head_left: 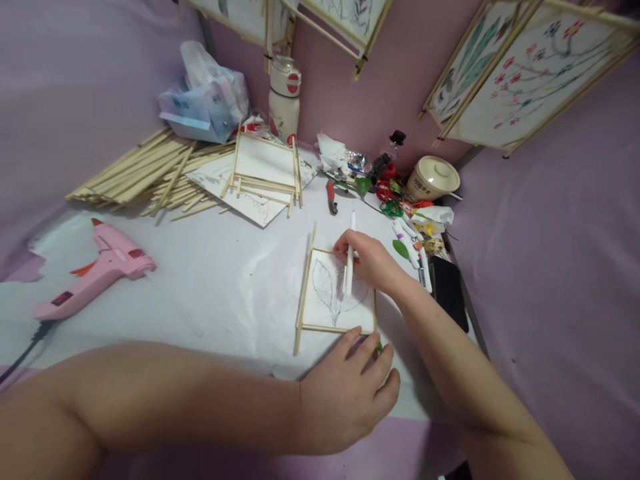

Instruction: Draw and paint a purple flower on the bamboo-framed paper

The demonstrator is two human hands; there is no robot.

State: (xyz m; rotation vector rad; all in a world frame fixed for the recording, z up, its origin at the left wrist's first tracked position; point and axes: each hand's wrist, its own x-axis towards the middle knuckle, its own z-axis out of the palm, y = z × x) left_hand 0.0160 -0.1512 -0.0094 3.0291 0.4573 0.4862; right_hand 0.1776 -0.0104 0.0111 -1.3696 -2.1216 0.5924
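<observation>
My right hand (373, 261) grips a white pen (349, 270) whose lower end reaches down over a small sheet of white paper (313, 313). Thin dark lines on the paper form leaf shapes; the right part of the drawing is partly behind my hand. Thin wooden sticks make a frame (303, 300) around the sheet. My left hand (347, 393) lies palm down with fingers spread, its fingertips at the frame's lower edge. Something small and green (379, 349) shows between those fingers, mostly hidden.
A pink glue gun (107, 263) lies left, its cord trailing. Behind are bundled wooden sticks (130, 170), another stick frame (265, 160), tissues (205, 100) and a bottle (285, 100). Red-handled cutters (331, 197), pens (406, 243), a lidded pot (433, 179) and a black phone-like slab (449, 293) stand right.
</observation>
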